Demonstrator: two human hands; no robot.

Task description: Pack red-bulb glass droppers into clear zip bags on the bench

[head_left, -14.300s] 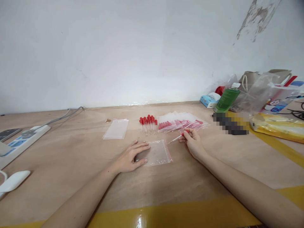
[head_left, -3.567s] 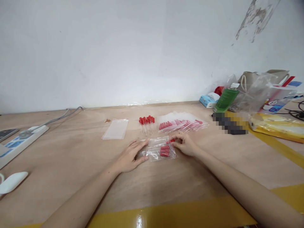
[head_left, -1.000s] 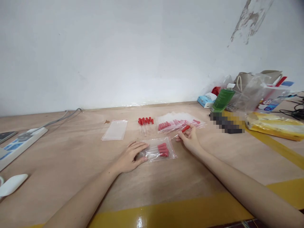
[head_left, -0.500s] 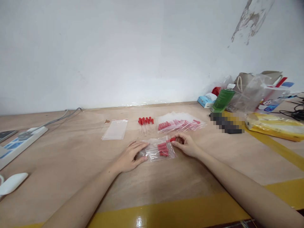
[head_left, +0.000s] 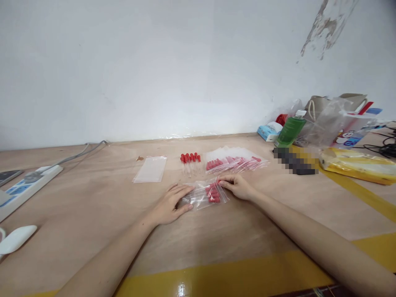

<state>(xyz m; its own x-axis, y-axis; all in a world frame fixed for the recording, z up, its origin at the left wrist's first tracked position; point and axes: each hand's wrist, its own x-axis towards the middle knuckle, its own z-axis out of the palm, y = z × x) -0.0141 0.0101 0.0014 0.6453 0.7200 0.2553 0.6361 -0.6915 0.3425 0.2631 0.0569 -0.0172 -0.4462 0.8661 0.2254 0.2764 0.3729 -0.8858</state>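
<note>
A clear zip bag (head_left: 198, 203) lies flat between my hands, with several droppers inside, their red bulbs (head_left: 213, 194) at the right, by the bag's mouth. My left hand (head_left: 168, 206) rests open on the bag's left end, thumb and fingers apart and pressing it to the table. At the mouth, my right hand (head_left: 236, 186) is closed, thumb and forefinger pinching a dropper's red bulb at the upper corner; the fingertips partly hide it. Behind the bag lies a row of loose droppers (head_left: 190, 158) with red bulbs and clear stems.
Filled bags (head_left: 236, 161) are fanned out behind my right hand. A stack of flat bags (head_left: 150, 169) lies left of the loose droppers. A power strip (head_left: 31, 185) is at far left; a green bottle (head_left: 291, 130), tissue pack (head_left: 268, 133) and yellow package (head_left: 355, 165) are at right.
My right hand has moved slightly left, pushing the dropper further into the bag; its bulb no longer sticks out past the mouth. My left hand has stayed in place.
</note>
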